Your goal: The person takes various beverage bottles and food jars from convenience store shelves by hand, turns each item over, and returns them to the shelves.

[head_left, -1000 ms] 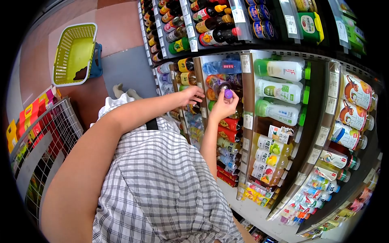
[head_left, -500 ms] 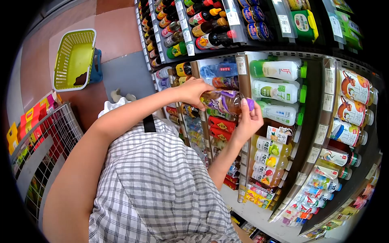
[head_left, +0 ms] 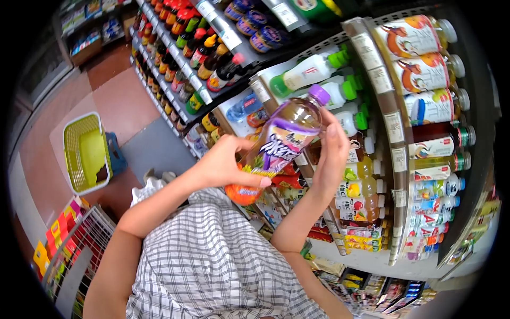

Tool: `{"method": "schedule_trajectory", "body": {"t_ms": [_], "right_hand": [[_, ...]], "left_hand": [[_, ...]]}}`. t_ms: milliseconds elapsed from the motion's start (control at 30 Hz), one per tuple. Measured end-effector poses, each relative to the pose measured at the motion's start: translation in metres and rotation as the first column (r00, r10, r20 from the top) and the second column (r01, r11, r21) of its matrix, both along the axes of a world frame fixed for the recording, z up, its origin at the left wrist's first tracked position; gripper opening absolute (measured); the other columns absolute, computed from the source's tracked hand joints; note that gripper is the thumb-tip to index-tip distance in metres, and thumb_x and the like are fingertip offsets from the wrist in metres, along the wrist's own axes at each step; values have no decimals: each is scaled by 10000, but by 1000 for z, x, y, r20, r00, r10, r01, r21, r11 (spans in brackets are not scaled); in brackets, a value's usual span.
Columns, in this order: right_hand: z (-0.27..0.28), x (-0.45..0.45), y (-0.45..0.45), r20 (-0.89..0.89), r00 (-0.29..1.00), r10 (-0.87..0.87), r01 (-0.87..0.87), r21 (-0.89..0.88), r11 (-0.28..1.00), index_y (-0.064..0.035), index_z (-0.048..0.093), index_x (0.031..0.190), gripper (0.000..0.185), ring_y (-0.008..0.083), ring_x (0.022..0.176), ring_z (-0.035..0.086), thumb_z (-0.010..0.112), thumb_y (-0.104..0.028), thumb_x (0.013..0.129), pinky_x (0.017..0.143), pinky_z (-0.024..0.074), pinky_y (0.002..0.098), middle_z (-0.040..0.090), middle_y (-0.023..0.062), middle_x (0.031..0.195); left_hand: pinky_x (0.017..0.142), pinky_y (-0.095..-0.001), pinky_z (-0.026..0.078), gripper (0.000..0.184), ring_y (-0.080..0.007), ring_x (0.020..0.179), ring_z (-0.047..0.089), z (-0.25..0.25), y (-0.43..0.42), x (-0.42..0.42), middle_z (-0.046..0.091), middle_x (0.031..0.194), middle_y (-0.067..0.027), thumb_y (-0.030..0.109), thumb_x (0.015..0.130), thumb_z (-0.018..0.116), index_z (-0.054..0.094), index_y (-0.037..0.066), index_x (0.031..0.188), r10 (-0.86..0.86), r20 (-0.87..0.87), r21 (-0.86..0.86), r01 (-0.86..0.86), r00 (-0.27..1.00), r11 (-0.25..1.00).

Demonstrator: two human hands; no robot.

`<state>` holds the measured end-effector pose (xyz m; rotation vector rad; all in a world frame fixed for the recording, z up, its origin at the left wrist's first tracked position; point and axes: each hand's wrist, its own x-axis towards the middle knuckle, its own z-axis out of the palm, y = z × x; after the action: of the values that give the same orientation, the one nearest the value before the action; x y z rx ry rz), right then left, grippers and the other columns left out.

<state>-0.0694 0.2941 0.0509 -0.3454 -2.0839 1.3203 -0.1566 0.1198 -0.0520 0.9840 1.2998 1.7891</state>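
Bottle (head_left: 291, 139) could slip if left hand (head_left: 220, 165), clasping lower end, loosens; right hand (head_left: 333, 154) at shoulder, perhaps touching, grip unclear

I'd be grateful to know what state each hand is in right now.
Left hand: closed around the lower part of the bottle.
Right hand: fingers beside the bottle's shoulder; whether they grip it cannot be told.
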Motion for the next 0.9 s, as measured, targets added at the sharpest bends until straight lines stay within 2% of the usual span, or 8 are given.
{"method": "schedule_trajectory", "body": {"t_ms": [33,133,200,500,600,633,800,900], "right_hand": [[3,6,-8,44,998,47,-44,-59,997,49,580,1272,678,209,1167,544,644,-498,877,1034,371,347,596,147,1237],[-5,22,-13,72,975,210,-183,-276,944,90,449,1362,920,246,1211,530,735,-552,768,1064,346,353,571,172,1287],[-10,23,-25,-17,974,227,-218,-365,905,94,430,1369,989,244,1224,514,785,-547,705,1068,332,360,552,163,1305],[13,31,-50,-8,982,189,-188,-169,967,69,479,1329,948,246,1218,508,869,-414,613,1068,327,370,540,152,1289],[16,33,-48,-20,972,234,-232,-219,948,68,469,1344,961,250,1231,503,867,-409,610,1071,329,373,539,149,1291],[13,32,-44,-49,955,293,-294,-294,909,70,454,1360,971,248,1248,496,871,-371,602,1081,326,377,528,150,1321],[7,22,-36,-192,824,533,-539,-555,634,79,450,1362,959,221,1220,525,875,-261,573,1072,356,359,542,133,1323],[6,19,-36,-147,838,525,-512,-542,667,77,482,1328,924,197,1176,547,890,-227,557,1053,377,347,574,108,1268]], "left_hand": [[739,-290,486,437,-99,761,587,8,-3,0,696,822,-68,309,664,855,695,-15,908,16,-40,49,-14,999,999],[764,-297,476,454,-120,807,608,23,-8,5,694,848,-74,313,651,859,692,-5,930,33,1,113,-33,999,993],[777,-306,459,462,-156,821,598,24,-10,5,667,839,-79,322,625,868,690,7,913,82,-118,89,-72,990,993],[920,-391,370,542,-244,922,565,25,-8,14,626,915,-96,348,546,896,690,36,939,339,-504,185,-284,794,941],[966,-397,368,560,-250,1009,580,25,-8,8,651,1024,-118,346,557,895,700,32,978,82,-302,169,-32,950,985],[1012,-395,375,586,-232,1114,573,28,-12,8,654,1133,-110,326,573,897,692,16,1027,-114,-80,116,123,990,986],[1034,-373,408,947,-227,1169,547,-3,-10,3,609,1219,-122,233,542,932,468,-23,1327,-580,272,301,505,768,809],[1049,-383,398,1028,-227,1189,536,-8,-7,-4,552,1292,-136,228,567,930,369,-18,1393,-699,306,343,610,647,715]]}}
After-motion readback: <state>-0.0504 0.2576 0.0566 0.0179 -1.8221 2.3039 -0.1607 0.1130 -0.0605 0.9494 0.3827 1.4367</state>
